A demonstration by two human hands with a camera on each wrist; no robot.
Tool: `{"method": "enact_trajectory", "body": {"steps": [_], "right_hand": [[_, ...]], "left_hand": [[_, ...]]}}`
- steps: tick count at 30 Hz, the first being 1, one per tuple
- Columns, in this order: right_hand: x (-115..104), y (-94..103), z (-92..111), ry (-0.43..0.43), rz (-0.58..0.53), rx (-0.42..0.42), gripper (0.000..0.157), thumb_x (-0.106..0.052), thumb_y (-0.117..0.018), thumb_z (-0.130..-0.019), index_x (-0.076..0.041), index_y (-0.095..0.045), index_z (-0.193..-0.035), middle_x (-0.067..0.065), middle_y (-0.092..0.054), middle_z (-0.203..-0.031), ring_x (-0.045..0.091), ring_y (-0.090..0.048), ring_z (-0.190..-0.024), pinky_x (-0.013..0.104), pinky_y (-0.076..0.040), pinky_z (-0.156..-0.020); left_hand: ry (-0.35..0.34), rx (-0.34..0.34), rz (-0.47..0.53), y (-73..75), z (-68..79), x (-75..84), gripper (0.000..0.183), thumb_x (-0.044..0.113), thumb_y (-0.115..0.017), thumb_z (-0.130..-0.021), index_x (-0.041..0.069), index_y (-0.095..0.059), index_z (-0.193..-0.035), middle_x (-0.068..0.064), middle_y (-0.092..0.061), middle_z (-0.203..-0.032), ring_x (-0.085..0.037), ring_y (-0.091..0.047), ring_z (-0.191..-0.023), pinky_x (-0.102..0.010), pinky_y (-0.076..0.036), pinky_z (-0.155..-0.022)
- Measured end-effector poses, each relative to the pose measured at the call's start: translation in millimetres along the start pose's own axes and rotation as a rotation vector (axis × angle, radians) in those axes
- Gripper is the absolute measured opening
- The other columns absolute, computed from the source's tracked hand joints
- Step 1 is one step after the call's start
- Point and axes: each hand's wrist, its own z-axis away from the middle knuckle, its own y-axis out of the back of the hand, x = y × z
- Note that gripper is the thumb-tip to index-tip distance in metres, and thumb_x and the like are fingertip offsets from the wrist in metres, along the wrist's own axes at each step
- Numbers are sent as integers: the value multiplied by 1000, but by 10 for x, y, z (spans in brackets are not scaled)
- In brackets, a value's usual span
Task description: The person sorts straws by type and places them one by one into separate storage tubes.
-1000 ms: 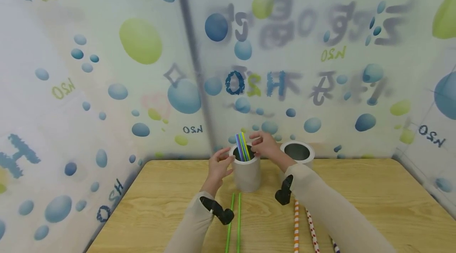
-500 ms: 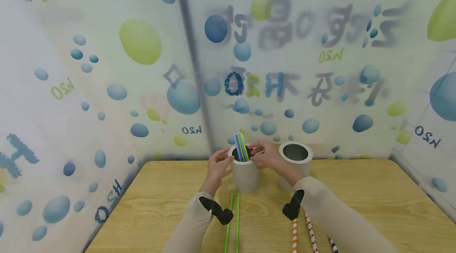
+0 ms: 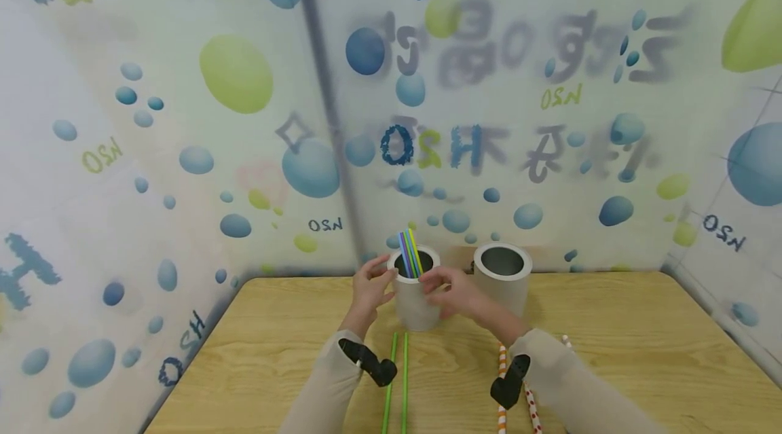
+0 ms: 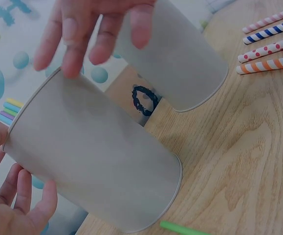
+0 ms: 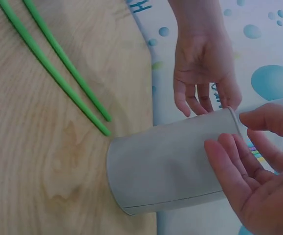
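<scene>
A light grey canister [image 3: 417,308] stands upright at the back of the table, several coloured straws [image 3: 411,254] leaning inside it. My left hand [image 3: 369,291] holds its left side near the rim, thumb by the edge. At its right side is my right hand [image 3: 458,298], fingers loosely bent and holding nothing; in the right wrist view these fingers [image 5: 229,161] overlap the canister, so contact is unclear. A second grey canister [image 3: 504,284] stands to the right, partly behind my right hand. No straws show in its opening.
Two green straws [image 3: 404,380] lie on the wooden table [image 3: 281,352] in front of the first canister. Several striped and dotted paper straws [image 4: 268,49] lie on the right, partly under my right sleeve. A patterned wall [image 3: 550,33] rises behind the table.
My right hand has come down from above the straws at the first canister's rim to its right side. My left hand stays at the canister; the view has shifted slightly.
</scene>
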Motion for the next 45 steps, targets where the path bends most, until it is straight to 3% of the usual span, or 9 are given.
{"method": "enact_trajectory", "body": {"steps": [10, 26, 38, 45], "right_hand": [[214, -181, 30, -88, -92, -4, 37, 1, -61, -79, 6, -55, -115, 13, -57, -95, 20, -55, -83, 48, -54, -61], [579, -536, 63, -203, -154, 36, 37, 7, -60, -76, 9, -53, -113, 12, -57, -90, 22, -58, -74, 44, -55, -59], [776, -749, 135, -215, -153, 110, 39, 5, -64, -75, 6, -52, -111, 11, -55, -89, 20, -55, -68, 37, -53, -51], [835, -862, 159, -174, -95, 196, 38, 3, -69, -70, 5, -56, -105, 11, -56, -86, 19, -53, -68, 32, -51, -46]], "left_hand": [[-6, 9, 4, 4, 4, 0, 35, 10, -65, -83, 9, -60, -118, -15, -50, -106, -30, -52, -98, -50, -51, -76], [-1, 2, 7, 18, -9, -6, 36, 11, -66, -83, 9, -60, -119, -15, -50, -107, -29, -52, -97, -48, -52, -75], [8, 7, 5, -2, -14, -4, 36, 11, -66, -83, 9, -60, -119, -15, -51, -108, -29, -53, -98, -48, -52, -75], [7, 9, 10, -1, -31, -18, 37, 11, -66, -83, 9, -59, -119, -16, -50, -109, -30, -52, -99, -49, -51, -76]]}}
